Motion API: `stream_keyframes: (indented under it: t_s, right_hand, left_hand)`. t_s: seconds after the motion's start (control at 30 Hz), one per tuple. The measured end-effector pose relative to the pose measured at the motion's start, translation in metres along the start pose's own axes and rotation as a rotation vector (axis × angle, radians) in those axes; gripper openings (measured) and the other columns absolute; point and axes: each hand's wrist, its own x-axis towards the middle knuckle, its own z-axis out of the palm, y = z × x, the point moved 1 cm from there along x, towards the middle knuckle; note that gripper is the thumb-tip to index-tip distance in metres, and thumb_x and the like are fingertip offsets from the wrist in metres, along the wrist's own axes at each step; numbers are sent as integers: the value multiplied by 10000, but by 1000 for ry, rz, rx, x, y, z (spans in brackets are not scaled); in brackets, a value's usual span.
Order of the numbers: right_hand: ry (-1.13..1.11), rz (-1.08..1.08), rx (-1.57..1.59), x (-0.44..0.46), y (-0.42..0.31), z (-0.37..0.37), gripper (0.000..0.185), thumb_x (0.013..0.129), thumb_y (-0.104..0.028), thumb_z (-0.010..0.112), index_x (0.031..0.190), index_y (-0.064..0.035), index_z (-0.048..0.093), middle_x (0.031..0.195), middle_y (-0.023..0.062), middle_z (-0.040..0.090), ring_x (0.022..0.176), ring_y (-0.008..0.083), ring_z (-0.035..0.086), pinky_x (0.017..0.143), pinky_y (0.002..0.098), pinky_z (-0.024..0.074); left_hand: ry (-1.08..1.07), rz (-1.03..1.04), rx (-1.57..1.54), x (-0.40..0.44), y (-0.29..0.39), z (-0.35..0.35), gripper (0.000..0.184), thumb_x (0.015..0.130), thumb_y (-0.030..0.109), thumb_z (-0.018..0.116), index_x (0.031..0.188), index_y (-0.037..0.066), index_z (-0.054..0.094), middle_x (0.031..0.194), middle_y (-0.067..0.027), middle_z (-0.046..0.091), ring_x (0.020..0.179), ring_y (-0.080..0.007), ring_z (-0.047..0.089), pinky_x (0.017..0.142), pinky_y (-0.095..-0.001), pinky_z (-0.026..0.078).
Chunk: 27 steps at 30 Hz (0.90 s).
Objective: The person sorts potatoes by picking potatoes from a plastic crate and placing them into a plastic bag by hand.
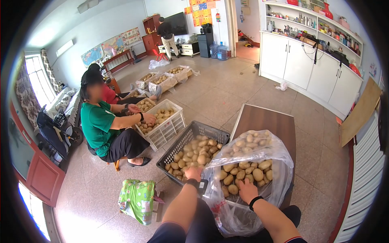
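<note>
- Brown tabletop (263, 115), 3 o'clock; clear bag (283, 166) of potatoes (244, 175), 4–5 o'clock, near end.
- Right hand (247, 191) in bag, fingers on potatoes; grip, cannot tell.
- Left hand (193, 173), 6 o'clock, at grey crate (212, 132) of potatoes; grip unclear.
- Tiled floor (210, 87); white cabinets (298, 65), 2 o'clock; green-shirted person (95, 123), 9.

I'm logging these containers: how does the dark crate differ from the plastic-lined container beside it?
The dark crate shows bare, perforated walls; the plastic-lined container is draped in loose clear plastic. The wearer's left hand is at the dark crate, the right hand in the plastic-lined container. Both hold potatoes.
</note>
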Motion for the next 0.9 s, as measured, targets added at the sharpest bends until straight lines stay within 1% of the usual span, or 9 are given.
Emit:
stream_keyframes:
  t_s: [0.07,0.13,0.17,0.27,0.43,0.57,0.63,0.73,0.9]
  right_hand:
    - [-2,4,6,-1,1,1,380,772,-154,626,1135,-155,515,1054,145,498,858,356,612,675,447,535]
    - [3,7,12,-3,0,2,389,773,-154,622,1147,-152,514,1044,147,498,863,360,608,675,448,534]
    - [2,6,11,-3,0,2,389,773,-154,622,1147,-152,514,1044,147,498,863,360,608,675,448,534]
    - [-6,19,6,-6,-1,2,396,775,-161,618,1157,-148,511,1040,147,497,869,358,606,677,449,533]
    - [9,27,8,-9,-1,7,405,774,-170,623,1158,-125,503,1065,146,499,883,355,608,693,442,536]
    - [55,3,2,-12,-2,12,398,771,-172,628,1139,-105,493,1088,145,501,888,354,612,697,441,539]
    - [13,20,2,-13,-3,12,391,762,-166,638,1114,-95,484,1102,142,501,876,354,617,697,443,539]
    - [-30,32,-22,-14,-4,11,493,737,-214,718,1137,-89,460,1098,130,507,884,346,619,726,427,538]
    - [-20,18,-5,-20,-5,8,519,720,-224,740,1129,-77,455,1068,123,512,852,342,629,695,418,543]
  left_hand:
    - [1,-6,7,0,1,1,237,853,47,502,1073,49,589,998,-101,589,825,-260,644,680,-346,577]
    - [26,-13,73,0,0,3,145,855,55,515,973,60,599,881,-73,588,795,-237,634,670,-346,567]
    - [26,-14,73,-1,-1,3,145,855,55,515,973,60,599,881,-73,588,795,-237,634,670,-346,567]
    - [-71,60,126,-13,0,7,109,859,64,511,934,63,590,846,-67,577,776,-236,623,677,-345,555]
    - [-221,44,146,-54,9,23,178,885,121,509,1032,29,545,926,-114,560,836,-275,623,702,-368,559]
    - [-182,-36,113,-60,3,34,243,889,123,507,1102,8,493,1028,-140,526,874,-312,620,721,-396,570]
    - [-261,-40,160,-62,0,37,279,878,105,511,1130,-7,467,1076,-147,496,880,-325,616,716,-405,578]
    - [-307,-48,192,-69,-1,42,241,892,62,497,1117,-18,468,1066,-143,506,888,-330,615,732,-433,574]
    - [-344,-68,221,-88,3,49,225,879,81,515,1086,-2,483,1027,-129,511,852,-318,614,724,-430,574]
